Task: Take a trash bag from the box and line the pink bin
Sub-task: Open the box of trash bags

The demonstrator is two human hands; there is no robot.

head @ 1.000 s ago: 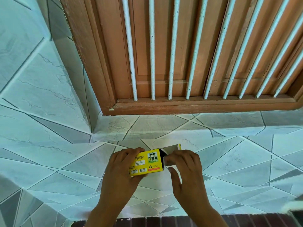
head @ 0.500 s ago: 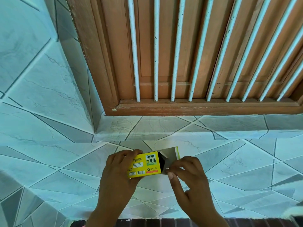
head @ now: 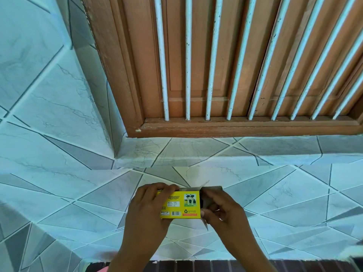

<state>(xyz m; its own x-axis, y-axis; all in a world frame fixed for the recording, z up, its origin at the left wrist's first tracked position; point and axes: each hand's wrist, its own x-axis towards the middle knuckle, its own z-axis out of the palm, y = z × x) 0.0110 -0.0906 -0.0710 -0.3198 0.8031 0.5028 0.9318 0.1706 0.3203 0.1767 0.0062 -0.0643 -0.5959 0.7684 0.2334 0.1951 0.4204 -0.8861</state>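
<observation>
A box [head: 181, 205] is sitting low in the centre of the frame, held up in front of a tiled wall [head: 59, 193] that is filling the lower half and the left side. The left hand [head: 149, 211] is gripping the box's left end, fingers curling over its top edge, while the right hand [head: 222, 213] is working at the right end, where an opened flap [head: 211, 190] is sticking out just above its fingers. Both forearms are entering from the bottom edge. Above the hands, a tiled ledge [head: 196, 152] is running across the middle, and a window frame [head: 235, 129] is resting on it in the upper right, with upright bars [head: 187, 75] standing in front of shutters [head: 198, 55].
</observation>
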